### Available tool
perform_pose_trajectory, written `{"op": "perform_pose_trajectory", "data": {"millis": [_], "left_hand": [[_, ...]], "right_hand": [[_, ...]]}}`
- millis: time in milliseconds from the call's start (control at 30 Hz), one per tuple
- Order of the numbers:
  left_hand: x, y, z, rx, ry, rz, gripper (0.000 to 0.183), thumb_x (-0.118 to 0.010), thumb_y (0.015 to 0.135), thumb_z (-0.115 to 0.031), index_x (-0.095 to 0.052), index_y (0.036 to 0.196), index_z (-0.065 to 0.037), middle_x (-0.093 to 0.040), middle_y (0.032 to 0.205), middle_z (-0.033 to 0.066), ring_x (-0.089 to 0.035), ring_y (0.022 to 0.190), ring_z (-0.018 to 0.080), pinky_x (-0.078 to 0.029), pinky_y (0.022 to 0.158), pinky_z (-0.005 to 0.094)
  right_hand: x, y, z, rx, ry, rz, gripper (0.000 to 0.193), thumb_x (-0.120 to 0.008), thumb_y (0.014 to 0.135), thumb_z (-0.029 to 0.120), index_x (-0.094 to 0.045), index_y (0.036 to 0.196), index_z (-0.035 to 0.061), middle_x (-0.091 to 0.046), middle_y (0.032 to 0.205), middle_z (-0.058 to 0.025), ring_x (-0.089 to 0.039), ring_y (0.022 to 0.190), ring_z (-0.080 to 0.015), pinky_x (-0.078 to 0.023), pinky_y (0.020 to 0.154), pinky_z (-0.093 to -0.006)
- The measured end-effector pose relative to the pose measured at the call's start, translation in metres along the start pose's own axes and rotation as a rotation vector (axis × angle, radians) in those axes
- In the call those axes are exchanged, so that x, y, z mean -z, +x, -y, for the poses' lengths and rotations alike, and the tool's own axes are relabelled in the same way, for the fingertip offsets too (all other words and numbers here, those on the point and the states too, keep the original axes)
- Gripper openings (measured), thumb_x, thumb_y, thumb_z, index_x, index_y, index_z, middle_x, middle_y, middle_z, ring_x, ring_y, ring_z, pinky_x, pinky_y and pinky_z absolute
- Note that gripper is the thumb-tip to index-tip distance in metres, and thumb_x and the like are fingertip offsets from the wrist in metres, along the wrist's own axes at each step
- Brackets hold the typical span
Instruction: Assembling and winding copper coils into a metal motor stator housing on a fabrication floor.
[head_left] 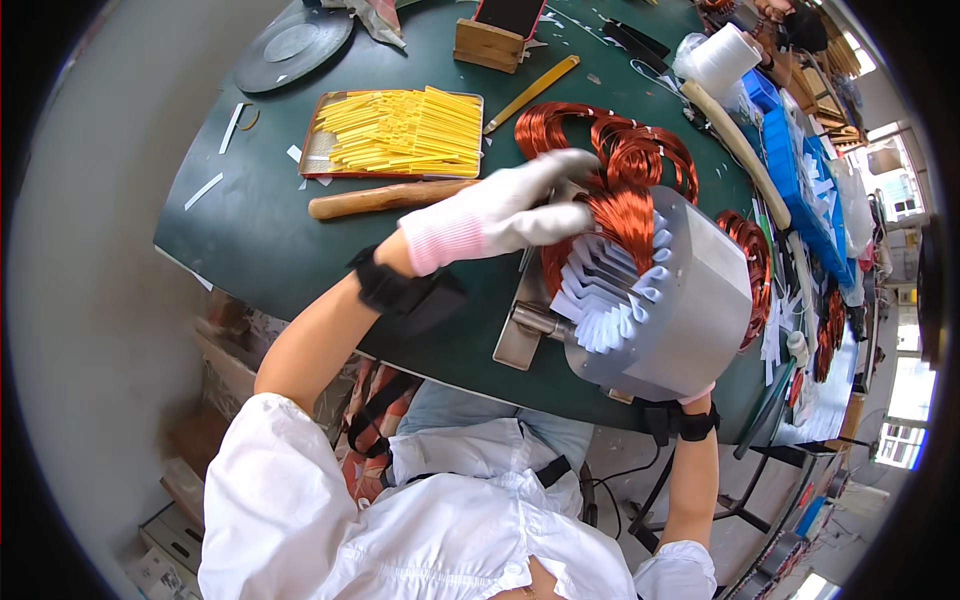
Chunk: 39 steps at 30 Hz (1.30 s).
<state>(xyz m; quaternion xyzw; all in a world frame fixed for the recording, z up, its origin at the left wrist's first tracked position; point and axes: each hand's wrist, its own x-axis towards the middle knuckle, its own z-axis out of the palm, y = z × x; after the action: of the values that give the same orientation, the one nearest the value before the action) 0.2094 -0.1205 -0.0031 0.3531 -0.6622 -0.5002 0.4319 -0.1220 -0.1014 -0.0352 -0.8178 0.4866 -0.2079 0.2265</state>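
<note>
A grey metal motor stator [690, 300] lies on its side on the green table, its open bore turned to the left. White slot liners [595, 290] stick out around the bore. A bundle of copper wire coils [628, 225] hangs over the stator's upper rim, and more loops lie behind it. My left hand [520, 205], in a white glove with a pink cuff, is at the left edge of the copper bundle with thumb and fingers apart. Only a sliver of glove shows of my right hand [699, 398] at the stator's near right side; its fingers are hidden behind the housing.
Left of the stator lie a tray of yellow strips [400, 132], a wooden stick [385, 198] and a yellow strip tool [530, 95]. A round dark plate [293, 48] sits at the far left. Rightward are a blue bin [805, 185], a thread cone [722, 58] and more copper coils [745, 262].
</note>
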Motion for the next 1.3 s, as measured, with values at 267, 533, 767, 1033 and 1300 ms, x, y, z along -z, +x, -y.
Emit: {"op": "perform_pose_trajectory", "data": {"millis": [267, 533, 767, 1033, 1300], "left_hand": [[-0.043, -0.037, -0.008, -0.254, 0.987, -0.298, 0.026, -0.059, 0.071, -0.006, -0.068, 0.089, -0.022, -0.047, 0.132, 0.012, -0.038, 0.122, 0.0419, -0.031, 0.102, 0.0512], [-0.052, -0.049, -0.023, -0.155, 1.191, -0.3, 0.029, -0.059, 0.069, -0.003, -0.066, 0.095, -0.013, -0.046, 0.131, 0.0122, -0.038, 0.123, 0.0416, -0.03, 0.102, 0.0518], [-0.043, -0.046, -0.003, -0.046, 1.308, -0.235, 0.036, -0.065, 0.075, -0.014, -0.063, 0.111, -0.014, -0.043, 0.134, 0.0144, -0.031, 0.128, 0.041, -0.028, 0.104, 0.0514], [-0.038, -0.057, 0.009, 0.021, 0.753, -0.232, 0.052, -0.07, 0.074, -0.017, -0.055, 0.123, -0.008, -0.039, 0.134, 0.0205, -0.033, 0.128, 0.0381, -0.029, 0.105, 0.0464], [-0.052, -0.052, 0.019, 0.136, 0.797, -0.518, 0.061, -0.068, 0.078, -0.016, -0.043, 0.133, -0.004, -0.035, 0.137, 0.0218, -0.034, 0.127, 0.0379, -0.032, 0.105, 0.0439]], "right_hand": [[-0.006, 0.029, 0.013, -0.064, 0.213, -0.114, 0.048, -0.065, 0.079, 0.009, -0.048, 0.123, 0.0015, -0.059, 0.099, -0.0164, -0.058, 0.091, -0.0338, -0.047, 0.078, -0.0373], [0.082, -0.064, -0.014, -0.1, -0.273, -0.48, 0.04, -0.062, 0.083, 0.026, -0.055, 0.117, 0.0068, -0.057, 0.104, -0.0114, -0.054, 0.098, -0.0308, -0.042, 0.09, -0.0415], [0.13, -0.207, -0.157, -0.824, -0.681, -0.371, 0.054, -0.059, 0.077, 0.006, -0.048, 0.128, 0.0216, -0.047, 0.115, -0.0136, -0.047, 0.109, -0.0338, -0.045, 0.087, -0.0463], [0.114, -0.063, -0.053, -0.108, -0.324, -0.433, 0.037, -0.059, 0.081, 0.013, -0.054, 0.117, 0.0054, -0.055, 0.115, -0.0162, -0.052, 0.109, -0.0334, -0.042, 0.096, -0.0416], [0.069, 0.014, -0.089, -0.35, -0.693, -0.215, 0.058, -0.065, 0.077, 0.045, -0.054, 0.111, 0.0, -0.048, 0.117, -0.013, -0.043, 0.116, -0.0303, -0.034, 0.101, -0.0423]]}}
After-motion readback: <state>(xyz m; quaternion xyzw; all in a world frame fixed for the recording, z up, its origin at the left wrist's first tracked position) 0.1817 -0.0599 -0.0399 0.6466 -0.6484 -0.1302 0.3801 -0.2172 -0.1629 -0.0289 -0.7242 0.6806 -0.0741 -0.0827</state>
